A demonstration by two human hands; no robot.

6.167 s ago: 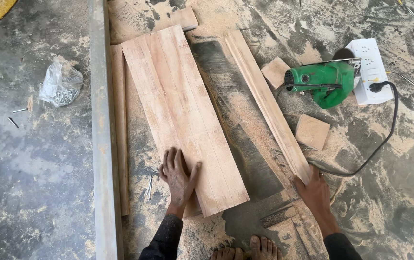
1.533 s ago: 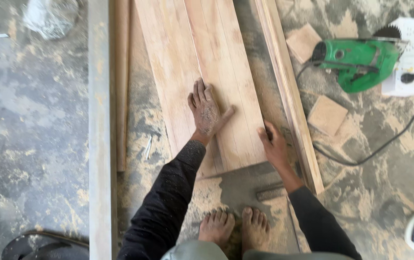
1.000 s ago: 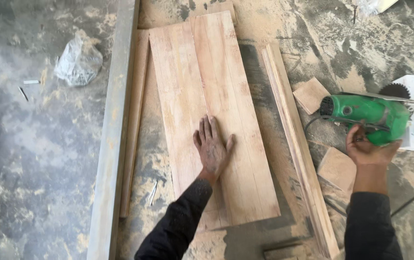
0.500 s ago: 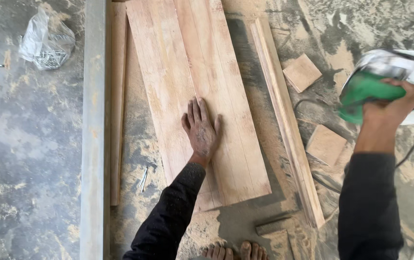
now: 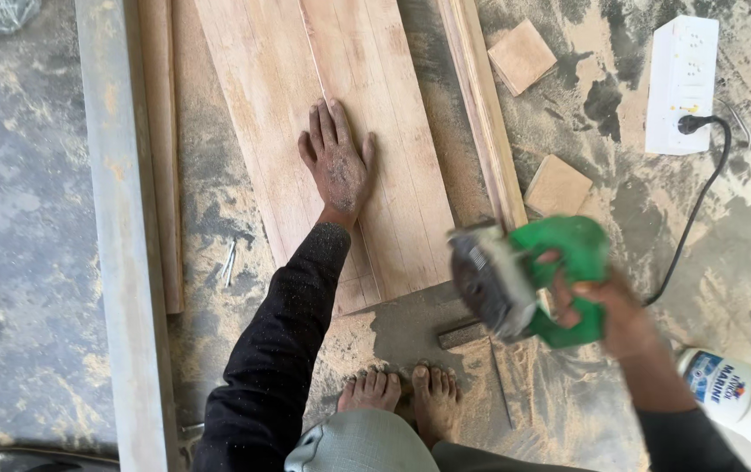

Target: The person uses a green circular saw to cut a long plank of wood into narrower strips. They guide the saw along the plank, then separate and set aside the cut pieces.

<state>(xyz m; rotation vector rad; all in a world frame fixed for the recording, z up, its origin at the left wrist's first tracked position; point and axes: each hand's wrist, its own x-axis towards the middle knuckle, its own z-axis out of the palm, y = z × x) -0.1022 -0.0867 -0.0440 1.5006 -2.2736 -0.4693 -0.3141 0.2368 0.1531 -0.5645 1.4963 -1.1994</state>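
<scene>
Two wide wooden boards (image 5: 332, 140) lie side by side on the dusty floor, running away from us, and our left hand (image 5: 336, 162) rests flat on them near their seam, with the fingers spread and released, the palm pressing down. Our right hand (image 5: 607, 306) grasps the green circular saw (image 5: 537, 280) by its handle, fingers clenched around it; the saw is in the air, lifted above the floor just to the right of the near end of the boards, and it looks blurred. Its black cable (image 5: 699, 201) goes up to a white power strip (image 5: 681, 83) lying on the floor at the upper right. Between the boards and the saw a narrow wooden strip (image 5: 480, 114) lies along the boards' right edge. Two small square wood offcuts (image 5: 522, 54) are to the right of this strip, one near the top and one just above the saw. On the left side of the boards we see a thin wooden batten (image 5: 161, 157) and beside it a long grey metal bar (image 5: 122, 227). Our bare feet (image 5: 401, 393) stand on sawdust just below the near end of the boards. A white plastic bottle (image 5: 742, 398) lies at the lower right, near our right forearm.
</scene>
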